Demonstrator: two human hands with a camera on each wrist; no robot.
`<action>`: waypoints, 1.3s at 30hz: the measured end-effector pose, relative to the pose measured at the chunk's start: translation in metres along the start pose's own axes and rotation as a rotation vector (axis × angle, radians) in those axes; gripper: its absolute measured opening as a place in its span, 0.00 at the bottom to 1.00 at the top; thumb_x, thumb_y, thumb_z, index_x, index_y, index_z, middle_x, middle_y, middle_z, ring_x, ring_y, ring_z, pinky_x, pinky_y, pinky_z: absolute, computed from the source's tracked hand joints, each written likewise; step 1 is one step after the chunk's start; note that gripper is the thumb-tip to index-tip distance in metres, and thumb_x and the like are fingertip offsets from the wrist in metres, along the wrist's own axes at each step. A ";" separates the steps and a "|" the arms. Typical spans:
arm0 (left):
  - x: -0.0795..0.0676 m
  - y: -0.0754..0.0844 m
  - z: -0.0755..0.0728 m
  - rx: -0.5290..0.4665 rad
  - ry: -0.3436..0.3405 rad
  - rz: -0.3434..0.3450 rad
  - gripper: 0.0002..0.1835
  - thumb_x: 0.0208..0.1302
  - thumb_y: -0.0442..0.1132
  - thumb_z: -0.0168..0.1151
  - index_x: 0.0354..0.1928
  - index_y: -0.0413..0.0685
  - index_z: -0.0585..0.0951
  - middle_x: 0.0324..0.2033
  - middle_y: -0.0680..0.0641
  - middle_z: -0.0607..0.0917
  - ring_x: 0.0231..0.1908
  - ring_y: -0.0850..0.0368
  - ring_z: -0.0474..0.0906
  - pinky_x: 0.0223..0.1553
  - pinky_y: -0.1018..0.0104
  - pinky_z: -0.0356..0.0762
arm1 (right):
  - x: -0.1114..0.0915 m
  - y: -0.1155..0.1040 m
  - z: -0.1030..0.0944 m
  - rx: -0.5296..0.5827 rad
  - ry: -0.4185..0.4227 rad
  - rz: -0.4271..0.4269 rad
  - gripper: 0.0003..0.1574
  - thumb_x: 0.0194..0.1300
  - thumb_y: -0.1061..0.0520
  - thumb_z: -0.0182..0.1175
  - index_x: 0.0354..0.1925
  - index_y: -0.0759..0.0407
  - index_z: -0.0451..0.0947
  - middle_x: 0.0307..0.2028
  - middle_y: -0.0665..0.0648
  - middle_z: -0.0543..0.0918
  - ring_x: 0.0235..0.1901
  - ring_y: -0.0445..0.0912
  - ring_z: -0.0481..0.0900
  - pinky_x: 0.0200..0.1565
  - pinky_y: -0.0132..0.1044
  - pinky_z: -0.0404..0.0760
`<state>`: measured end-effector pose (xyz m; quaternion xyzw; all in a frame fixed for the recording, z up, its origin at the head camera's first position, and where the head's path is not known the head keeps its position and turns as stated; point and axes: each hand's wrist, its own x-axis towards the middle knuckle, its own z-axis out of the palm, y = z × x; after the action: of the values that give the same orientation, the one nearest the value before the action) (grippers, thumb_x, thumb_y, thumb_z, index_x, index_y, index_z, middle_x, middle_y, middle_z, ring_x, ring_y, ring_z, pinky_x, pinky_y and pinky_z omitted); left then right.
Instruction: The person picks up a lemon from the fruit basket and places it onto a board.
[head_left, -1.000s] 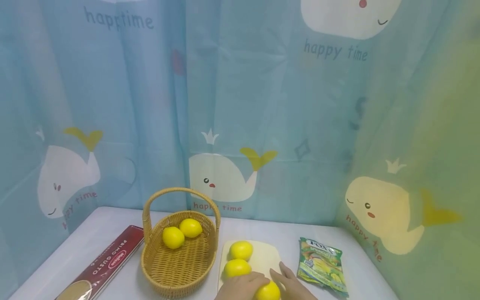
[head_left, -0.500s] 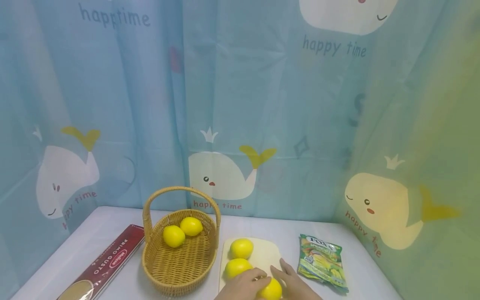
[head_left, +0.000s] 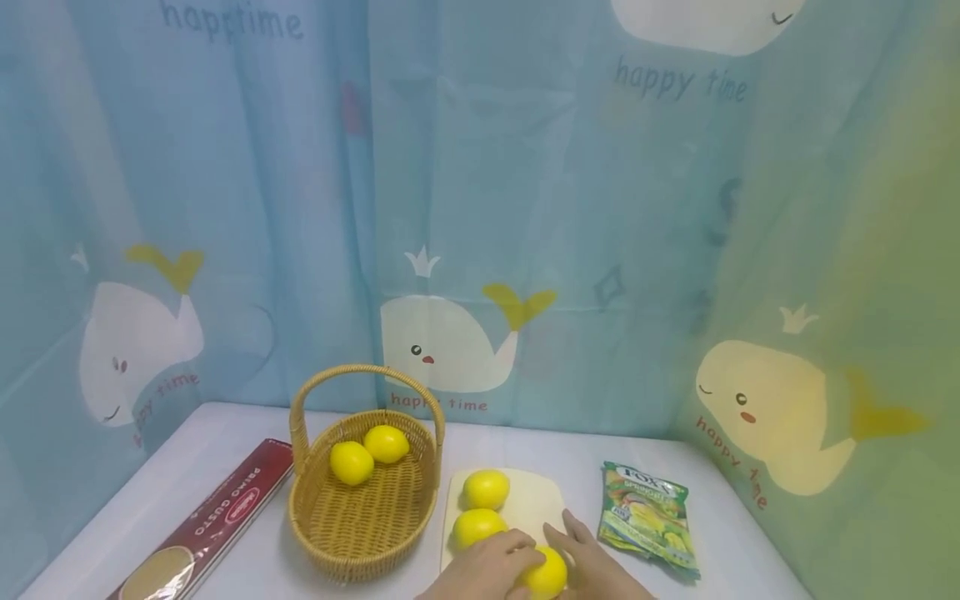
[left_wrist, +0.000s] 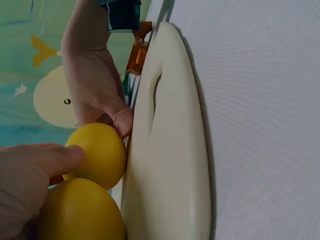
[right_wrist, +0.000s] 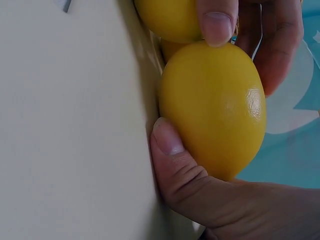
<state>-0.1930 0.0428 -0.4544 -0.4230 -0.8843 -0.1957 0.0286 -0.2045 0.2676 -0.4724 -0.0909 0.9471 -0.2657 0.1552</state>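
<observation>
Both hands are on one yellow lemon (head_left: pixel 547 575) at the near part of a cream cutting board (head_left: pixel 536 500). My left hand (head_left: pixel 487 568) holds it from the left, its thumb (right_wrist: pixel 217 25) against the skin. From the other side my right hand (head_left: pixel 594 565) grips it, the thumb (right_wrist: pixel 172 160) low by the board. A second lemon (head_left: pixel 478 528) lies close by the left hand, partly covered by it in the head view. Behind that one sits a third lemon (head_left: pixel 486 488), also on the board.
Left of the board stands a wicker basket (head_left: pixel 363 521) with a tall handle and two lemons (head_left: pixel 369 454) inside. A red pasta packet (head_left: pixel 213 521) lies at far left. To the right is a green Fox's candy bag (head_left: pixel 648 517). A whale-print curtain (head_left: pixel 480 208) encloses the white table.
The head view has tilted down a little. The held lemon has shifted slightly to the right, away from the second lemon, with both hands staying on it.
</observation>
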 end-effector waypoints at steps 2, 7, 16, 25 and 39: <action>0.001 -0.001 -0.002 0.006 -0.006 0.000 0.18 0.62 0.45 0.60 0.55 0.59 0.78 0.53 0.59 0.78 0.50 0.68 0.75 0.51 0.72 0.77 | 0.000 -0.001 -0.001 0.005 0.002 -0.003 0.61 0.41 0.31 0.70 0.68 0.55 0.62 0.70 0.75 0.48 0.64 0.76 0.54 0.53 0.73 0.66; 0.002 -0.002 -0.005 -0.017 -0.037 -0.013 0.17 0.62 0.46 0.60 0.54 0.60 0.78 0.52 0.60 0.78 0.49 0.69 0.75 0.50 0.73 0.77 | 0.000 0.001 -0.002 0.080 -0.004 -0.045 0.57 0.47 0.37 0.71 0.68 0.61 0.62 0.69 0.79 0.45 0.64 0.78 0.50 0.55 0.74 0.62; -0.003 -0.005 -0.033 0.143 0.244 0.158 0.13 0.61 0.44 0.62 0.49 0.58 0.81 0.48 0.59 0.80 0.48 0.68 0.76 0.47 0.79 0.76 | 0.007 0.014 -0.006 0.121 -0.001 -0.123 0.55 0.50 0.43 0.72 0.66 0.68 0.62 0.66 0.85 0.44 0.62 0.81 0.49 0.55 0.73 0.63; -0.038 -0.023 -0.103 -0.025 0.341 -0.113 0.11 0.65 0.45 0.59 0.48 0.61 0.81 0.42 0.63 0.82 0.43 0.69 0.78 0.46 0.71 0.80 | 0.019 0.017 0.005 0.090 -0.028 -0.033 0.54 0.49 0.38 0.70 0.65 0.64 0.65 0.67 0.81 0.47 0.64 0.79 0.50 0.57 0.73 0.60; -0.075 -0.121 -0.118 -0.030 0.395 -0.578 0.22 0.60 0.43 0.65 0.57 0.50 0.77 0.56 0.47 0.78 0.60 0.47 0.71 0.62 0.47 0.69 | 0.018 0.015 0.009 0.072 -0.010 0.010 0.58 0.44 0.36 0.73 0.67 0.60 0.64 0.69 0.78 0.47 0.65 0.77 0.51 0.58 0.72 0.62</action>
<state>-0.2502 -0.1249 -0.4012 -0.1097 -0.9419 -0.2867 0.1362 -0.2200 0.2713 -0.4917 -0.0816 0.9365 -0.2985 0.1646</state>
